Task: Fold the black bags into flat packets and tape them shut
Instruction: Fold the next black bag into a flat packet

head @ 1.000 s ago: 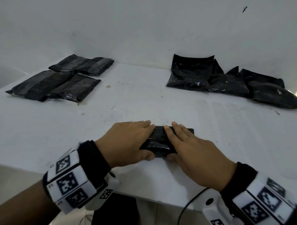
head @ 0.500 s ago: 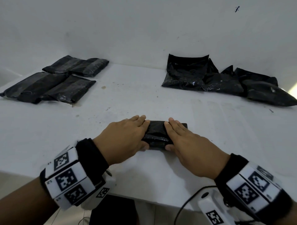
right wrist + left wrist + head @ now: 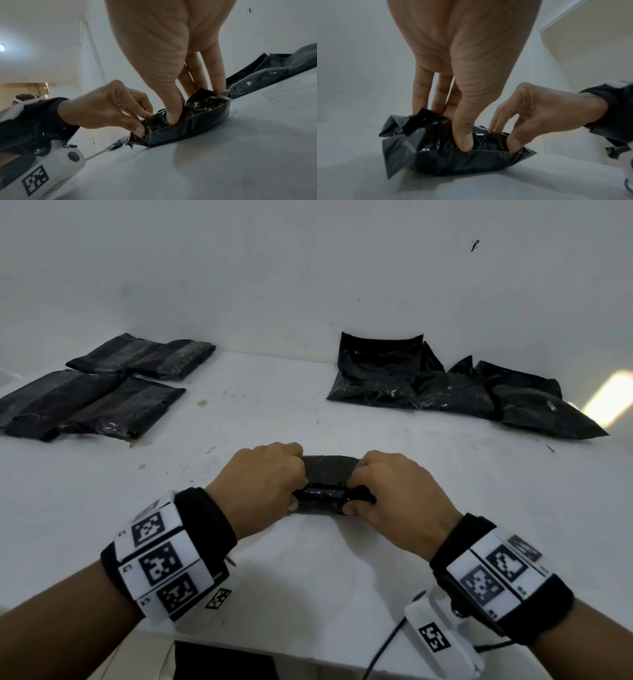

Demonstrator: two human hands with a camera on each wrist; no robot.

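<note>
Both the left hand (image 3: 263, 481) and right hand (image 3: 394, 491) pinch a folded black bag (image 3: 327, 487) on the stained white table (image 3: 308, 577), white wall (image 3: 274, 285) beyond.

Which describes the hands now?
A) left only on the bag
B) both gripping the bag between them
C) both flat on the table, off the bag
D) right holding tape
B: the left hand and right hand each curl fingers and thumb round an end of the black bag.

Left hand (image 3: 263, 481), right hand (image 3: 394, 491): fingers curled, pinching.
</note>
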